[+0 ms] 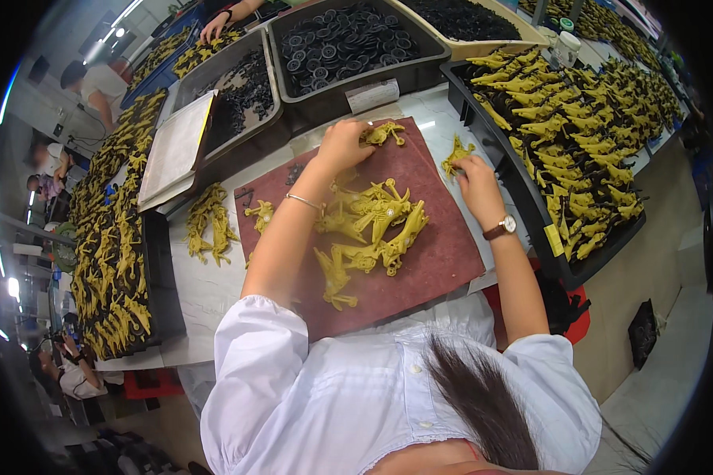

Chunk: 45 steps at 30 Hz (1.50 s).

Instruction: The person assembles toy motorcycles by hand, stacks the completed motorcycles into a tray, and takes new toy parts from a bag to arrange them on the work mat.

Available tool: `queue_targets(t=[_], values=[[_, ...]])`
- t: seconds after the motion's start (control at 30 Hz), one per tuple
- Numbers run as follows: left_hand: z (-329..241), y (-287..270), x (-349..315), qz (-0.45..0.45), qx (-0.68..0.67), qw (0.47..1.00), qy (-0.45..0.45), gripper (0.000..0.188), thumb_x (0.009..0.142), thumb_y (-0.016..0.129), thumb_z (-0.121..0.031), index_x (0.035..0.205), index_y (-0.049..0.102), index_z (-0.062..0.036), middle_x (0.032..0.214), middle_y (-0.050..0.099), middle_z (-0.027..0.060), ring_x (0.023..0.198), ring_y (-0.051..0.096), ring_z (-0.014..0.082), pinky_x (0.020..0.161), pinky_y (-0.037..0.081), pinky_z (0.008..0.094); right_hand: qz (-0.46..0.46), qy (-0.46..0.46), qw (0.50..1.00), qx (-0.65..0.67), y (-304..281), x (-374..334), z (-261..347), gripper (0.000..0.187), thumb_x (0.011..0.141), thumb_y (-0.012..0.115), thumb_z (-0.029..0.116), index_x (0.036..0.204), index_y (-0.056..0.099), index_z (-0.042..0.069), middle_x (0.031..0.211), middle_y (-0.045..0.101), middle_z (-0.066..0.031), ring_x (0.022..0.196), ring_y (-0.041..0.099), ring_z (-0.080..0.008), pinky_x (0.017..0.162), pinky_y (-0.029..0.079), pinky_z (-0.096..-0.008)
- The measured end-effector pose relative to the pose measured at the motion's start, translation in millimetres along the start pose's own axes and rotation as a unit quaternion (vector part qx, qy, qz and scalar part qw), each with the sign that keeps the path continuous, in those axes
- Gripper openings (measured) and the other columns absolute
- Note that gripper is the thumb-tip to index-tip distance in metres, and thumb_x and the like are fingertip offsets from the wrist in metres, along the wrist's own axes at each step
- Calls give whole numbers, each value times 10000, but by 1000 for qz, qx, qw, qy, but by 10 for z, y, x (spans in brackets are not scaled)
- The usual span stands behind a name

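Note:
My left hand point(345, 146) reaches to the far side of a dark red mat point(444, 229), its fingers closed on the end of a yellow plastic toy part point(386, 133). Just off the mat's right edge, my right hand point(478, 184) pinches another yellow part point(456, 153) over the white table. Several more yellow parts point(376, 210) lie in a loose heap on the mat between my arms. A single yellow part point(260, 214) lies left of my left forearm, and small dark pieces point(295, 172) lie partly hidden behind that arm.
Yellow parts fill a black tray point(558, 261) on the right and another tray point(163, 277) on the left. Behind the mat, a grey bin point(309, 105) holds black wheels. A pad of papers point(178, 150) leans on a neighbouring bin. A co-worker's hand point(214, 28) works at far left.

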<state>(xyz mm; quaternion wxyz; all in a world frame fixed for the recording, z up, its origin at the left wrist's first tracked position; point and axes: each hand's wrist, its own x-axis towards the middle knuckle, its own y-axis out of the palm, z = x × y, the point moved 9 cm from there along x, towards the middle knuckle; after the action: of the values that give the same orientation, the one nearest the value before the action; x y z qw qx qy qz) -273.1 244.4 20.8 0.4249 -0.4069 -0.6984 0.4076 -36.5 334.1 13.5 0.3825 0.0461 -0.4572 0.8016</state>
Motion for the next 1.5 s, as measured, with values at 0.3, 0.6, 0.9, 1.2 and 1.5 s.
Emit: queue_targets(t=[0.3, 0.6, 0.9, 1.2, 1.5], values=[[10, -59, 0, -6, 53, 999, -12, 429, 642, 725, -304, 1014, 669, -95, 941, 636, 75, 991, 566, 260, 875, 377, 396, 3, -34, 999, -28, 207, 467, -236, 235, 748, 533, -99, 938, 640, -11, 976, 645, -190, 911, 609, -371, 806, 490, -419], [236, -337, -291, 39, -18, 990, -137, 586, 641, 778, -397, 1077, 637, -31, 1009, 649, 155, 1005, 610, 299, 851, 471, 414, -1, -92, 994, 51, 30, 343, 457, 224, 819, 596, 29, 1036, 644, 3, 1063, 649, -170, 996, 609, -350, 877, 475, -381], [291, -183, -666, 12, -136, 971, -197, 772, 519, 879, -225, 1164, 517, -4, 991, 653, 179, 954, 635, 298, 831, 513, 355, 111, -16, 963, 246, 306, 43, 776, 212, 884, 616, 153, 1028, 661, 4, 1005, 666, -107, 897, 652, -194, 767, 508, -297], [158, -380, -753, -29, -340, 926, -165, 448, 707, 762, -71, 1116, 617, 36, 996, 671, 116, 861, 642, 131, 763, 534, 287, 64, 8, 944, 323, 252, -73, 810, 294, 890, 637, 156, 1151, 614, 21, 1006, 657, -67, 914, 628, -138, 826, 499, -266], [-916, -659, -571, -65, -589, 805, -35, 392, 789, 725, -64, 1146, 587, 23, 1047, 651, 113, 949, 631, 142, 836, 524, 276, -12, -23, 935, 355, 60, 92, 836, 311, 820, 681, 97, 1113, 612, 18, 874, 678, -90, 812, 659, -140, 677, 506, -257]])
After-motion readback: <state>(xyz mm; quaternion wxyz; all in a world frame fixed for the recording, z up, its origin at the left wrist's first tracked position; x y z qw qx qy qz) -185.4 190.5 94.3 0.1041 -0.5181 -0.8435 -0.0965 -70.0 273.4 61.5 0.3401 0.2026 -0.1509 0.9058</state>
